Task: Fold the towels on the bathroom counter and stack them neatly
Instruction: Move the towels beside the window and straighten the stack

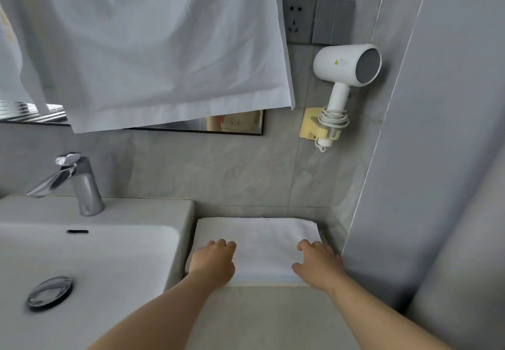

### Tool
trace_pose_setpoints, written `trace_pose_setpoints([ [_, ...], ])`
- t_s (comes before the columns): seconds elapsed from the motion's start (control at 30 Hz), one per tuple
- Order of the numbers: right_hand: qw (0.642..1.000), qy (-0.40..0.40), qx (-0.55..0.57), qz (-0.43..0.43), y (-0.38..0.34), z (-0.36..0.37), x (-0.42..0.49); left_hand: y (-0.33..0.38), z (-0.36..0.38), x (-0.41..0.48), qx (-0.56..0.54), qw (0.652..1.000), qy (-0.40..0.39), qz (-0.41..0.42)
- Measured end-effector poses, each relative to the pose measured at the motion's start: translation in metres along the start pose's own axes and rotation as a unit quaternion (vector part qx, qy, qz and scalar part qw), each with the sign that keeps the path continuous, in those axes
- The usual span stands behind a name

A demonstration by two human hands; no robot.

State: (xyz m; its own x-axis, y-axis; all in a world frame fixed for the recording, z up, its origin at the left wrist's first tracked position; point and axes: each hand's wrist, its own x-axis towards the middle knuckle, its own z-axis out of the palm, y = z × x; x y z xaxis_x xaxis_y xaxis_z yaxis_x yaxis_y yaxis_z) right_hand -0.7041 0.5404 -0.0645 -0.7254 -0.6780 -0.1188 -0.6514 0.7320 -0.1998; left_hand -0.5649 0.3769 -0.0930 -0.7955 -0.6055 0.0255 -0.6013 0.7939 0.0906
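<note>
A white folded towel (262, 243) with a pale blue stripe along its near edge lies flat on the grey counter (273, 317), pushed against the back wall. My left hand (214, 260) rests palm down on the towel's left part, fingers loosely bent. On the towel's right part, close to its right edge, my right hand (318, 263) lies palm down too. Neither hand grips the cloth.
A white sink basin (82, 262) with a chrome faucet (79, 183) and drain plug (50, 292) borders the towel's left side. A white cloth (153, 49) hangs over the mirror. A wall-mounted hair dryer (347, 68) and a grey side wall (437, 158) stand to the right.
</note>
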Motion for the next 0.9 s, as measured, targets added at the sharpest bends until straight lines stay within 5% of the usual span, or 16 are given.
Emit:
trace_pose_setpoints([
  [0.9, 0.990, -0.136, -0.026, -0.027, 0.011, 0.073, 0.074, -0.036, 0.053, 0.035, 0.012, 0.996, -0.084, -0.024],
])
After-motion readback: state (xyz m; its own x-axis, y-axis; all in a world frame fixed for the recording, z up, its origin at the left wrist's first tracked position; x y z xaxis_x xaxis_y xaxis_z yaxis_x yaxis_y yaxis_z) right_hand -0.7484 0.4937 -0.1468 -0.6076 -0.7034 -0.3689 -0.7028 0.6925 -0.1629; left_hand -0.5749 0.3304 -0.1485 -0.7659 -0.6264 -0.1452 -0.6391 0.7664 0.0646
